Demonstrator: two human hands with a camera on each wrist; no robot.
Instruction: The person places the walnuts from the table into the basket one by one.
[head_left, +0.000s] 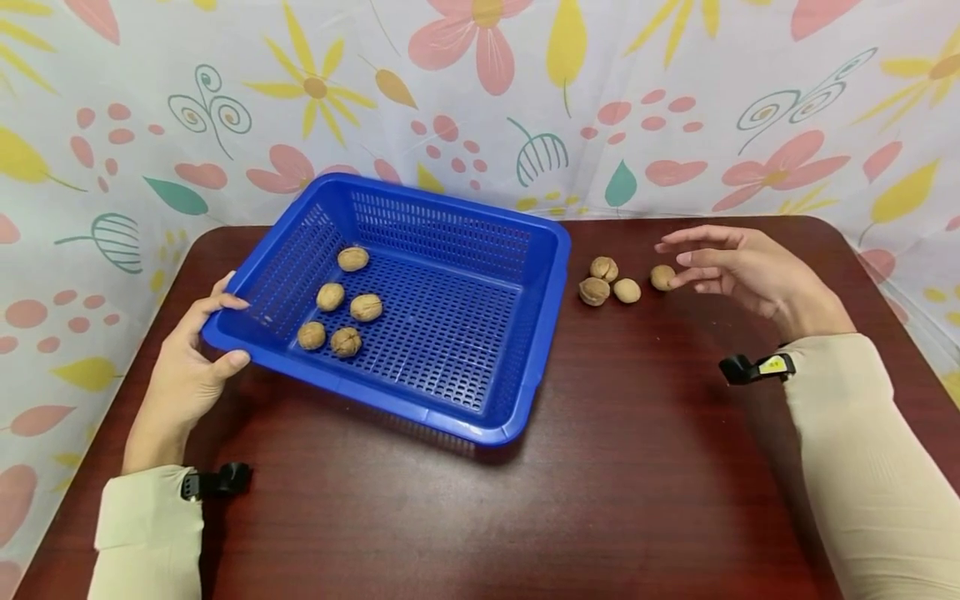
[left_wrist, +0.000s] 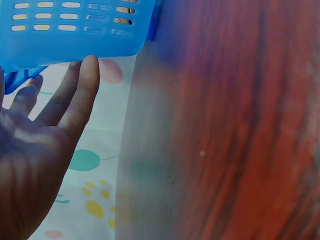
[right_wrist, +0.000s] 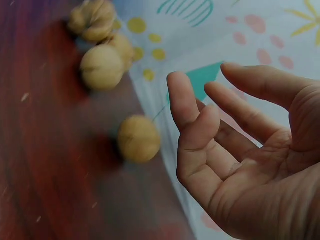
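- Head view: a blue basket [head_left: 450, 250] sits on a dark red-brown table [head_left: 637, 467]. The left hand [head_left: 191, 367] holds the basket's near-left corner, thumb over the rim and fingers curled under its edge. Five walnuts [head_left: 341, 304] lie in the basket's left half. Four more, the loose walnuts [head_left: 622, 282], lie on the table just right of the basket. The right hand [head_left: 738, 267] hovers beside the rightmost loose walnut [head_left: 662, 277], fingers spread and relaxed, holding nothing. A floral cloth [head_left: 480, 100] hangs behind.
- Left wrist view: the fingers [left_wrist: 82, 92] reach up to the basket [left_wrist: 75, 30]; the fingertips touch its underside.
- Right wrist view: the right hand [right_wrist: 240, 150] is loosely cupped, palm bare. The rightmost loose walnut [right_wrist: 138, 138] lies just beside the fingertips [right_wrist: 179, 87], not touching them; the others are blurred beyond.
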